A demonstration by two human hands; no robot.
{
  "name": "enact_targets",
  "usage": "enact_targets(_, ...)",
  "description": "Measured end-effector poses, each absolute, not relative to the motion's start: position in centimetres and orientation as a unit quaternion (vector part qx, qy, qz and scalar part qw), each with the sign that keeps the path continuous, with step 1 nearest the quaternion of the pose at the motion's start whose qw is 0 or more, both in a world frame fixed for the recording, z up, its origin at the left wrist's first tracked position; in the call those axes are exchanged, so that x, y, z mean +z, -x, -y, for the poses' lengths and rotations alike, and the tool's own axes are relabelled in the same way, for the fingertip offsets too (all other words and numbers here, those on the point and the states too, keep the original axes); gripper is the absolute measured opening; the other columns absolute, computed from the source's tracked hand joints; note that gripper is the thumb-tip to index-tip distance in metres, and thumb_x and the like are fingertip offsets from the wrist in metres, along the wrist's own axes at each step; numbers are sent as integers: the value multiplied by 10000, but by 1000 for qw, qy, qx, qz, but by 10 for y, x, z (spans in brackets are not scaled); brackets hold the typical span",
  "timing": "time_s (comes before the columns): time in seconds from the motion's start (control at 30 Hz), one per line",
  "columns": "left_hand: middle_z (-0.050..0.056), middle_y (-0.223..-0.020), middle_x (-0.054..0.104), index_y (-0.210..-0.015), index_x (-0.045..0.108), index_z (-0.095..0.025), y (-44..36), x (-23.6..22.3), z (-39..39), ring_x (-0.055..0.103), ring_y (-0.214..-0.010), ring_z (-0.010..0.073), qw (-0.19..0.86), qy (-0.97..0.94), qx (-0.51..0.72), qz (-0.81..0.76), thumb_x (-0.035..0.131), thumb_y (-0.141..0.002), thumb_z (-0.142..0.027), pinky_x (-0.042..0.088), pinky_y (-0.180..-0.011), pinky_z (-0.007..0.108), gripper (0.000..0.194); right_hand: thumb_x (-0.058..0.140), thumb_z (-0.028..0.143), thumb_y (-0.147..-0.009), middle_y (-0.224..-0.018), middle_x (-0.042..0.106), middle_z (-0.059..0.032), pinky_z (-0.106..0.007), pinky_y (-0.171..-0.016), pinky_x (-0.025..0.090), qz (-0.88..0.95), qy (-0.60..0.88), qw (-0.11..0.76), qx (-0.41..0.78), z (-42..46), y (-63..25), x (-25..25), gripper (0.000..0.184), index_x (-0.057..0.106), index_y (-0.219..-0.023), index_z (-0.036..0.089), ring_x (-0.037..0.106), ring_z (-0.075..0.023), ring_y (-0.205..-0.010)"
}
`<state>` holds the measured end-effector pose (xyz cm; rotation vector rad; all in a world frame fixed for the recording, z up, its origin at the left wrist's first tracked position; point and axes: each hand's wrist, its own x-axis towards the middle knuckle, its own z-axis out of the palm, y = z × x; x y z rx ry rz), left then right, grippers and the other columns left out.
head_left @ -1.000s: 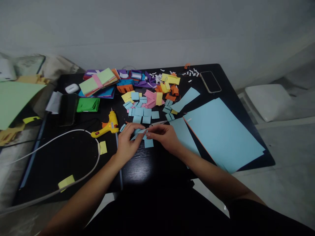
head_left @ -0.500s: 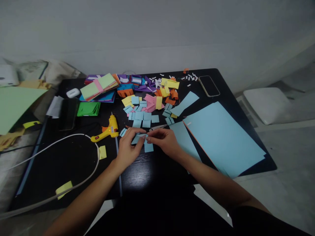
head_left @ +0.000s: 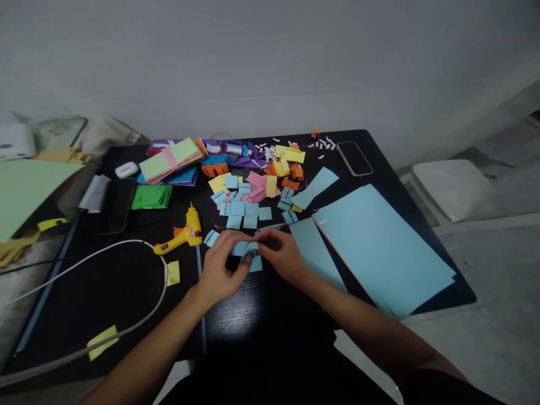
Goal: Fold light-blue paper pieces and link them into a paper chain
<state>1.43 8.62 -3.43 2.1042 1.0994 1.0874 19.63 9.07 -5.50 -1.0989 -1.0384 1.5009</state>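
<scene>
Between my fingertips is a small piece of light blue paper (head_left: 252, 248), tilted up from the black table and partly hidden by my fingers. My left hand (head_left: 223, 264) pinches it from the left, thumb below and forefinger above. From the right, my right hand (head_left: 282, 253) grips its edge with bent fingers. Under and beside it lie more light blue squares (head_left: 256, 264). Scissors (head_left: 272, 227) show in part just beyond my right hand. Several cut blue pieces (head_left: 244, 208) lie beyond my hands.
A yellow glue gun (head_left: 185, 232) lies left of my hands, near a white cable (head_left: 162, 281). Large blue sheets (head_left: 383, 242) and a phone (head_left: 354, 158) are on the right. Stacked coloured paper (head_left: 171, 160), pink pieces (head_left: 256, 187) and green paper (head_left: 152, 197) lie farther back.
The small blue paper has been raised and tilted between my fingertips. My hands stay close together in nearly the same place; the whole view has shifted slightly.
</scene>
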Motion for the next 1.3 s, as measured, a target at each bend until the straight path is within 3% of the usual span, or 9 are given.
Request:
enact_targets(0.17,115,-1186,686,-1267,632,-236,-6,-29,-88,653,-1121,287,312,-785,398,-358,669,-913,-288,536,-973,461,359,909,346,-698,-822,757,-13,-300,-771,577,427,450,491,612,-92,-199,-51,241,772,-849,219,706,-180,-785)
enact_targets(0.4,138,-1204,698,-1146,757,-232,-4,-29,-90,656,-1133,311,380,-736,425,-365,513,-1009,-544,521,-990,480,419,854,334,-780,-864,781,-22,-318,-785,596,451,456,515,568,-87,-199,-49,168,771,-887,234,729,-189,-805)
enact_targets(0.53,80,-1040,748,-1085,727,-233,-8,-33,-94,707,-970,236,479,-590,467,-453,691,-949,-452,567,-837,365,260,798,283,-847,-924,802,-33,-346,-842,614,512,469,527,490,-81,-200,-49,115,772,-953,247,759,-204,-847)
enact_targets(0.67,53,-940,763,-1082,700,-219,-13,-35,-96,722,-865,205,546,-540,435,-471,847,-813,-401,564,-712,293,356,765,267,-879,-938,813,-36,-366,-874,621,560,480,523,427,-77,-200,-46,78,777,-955,258,764,-210,-846)
enact_targets(0.8,44,-929,747,-985,739,-211,-15,-32,-95,713,-888,203,502,-574,431,-483,835,-815,-376,559,-690,283,256,778,280,-853,-908,812,-34,-349,-824,627,545,475,517,459,-78,-201,-44,77,784,-923,249,763,-209,-825)
enact_targets(0.93,19,-839,732,-887,747,-216,-15,-29,-94,672,-764,173,458,-604,432,-489,821,-830,-366,526,-613,266,177,807,307,-826,-887,813,-35,-364,-816,635,506,468,507,517,-80,-201,-42,91,800,-896,248,769,-221,-837)
enact_targets(1.3,29,-857,787,-881,790,-230,-11,-29,-96,715,-764,189,473,-598,438,-476,854,-813,-367,570,-650,297,166,842,283,-799,-927,819,-33,-364,-849,646,472,450,530,542,-81,-200,-42,148,783,-931,252,782,-212,-886)
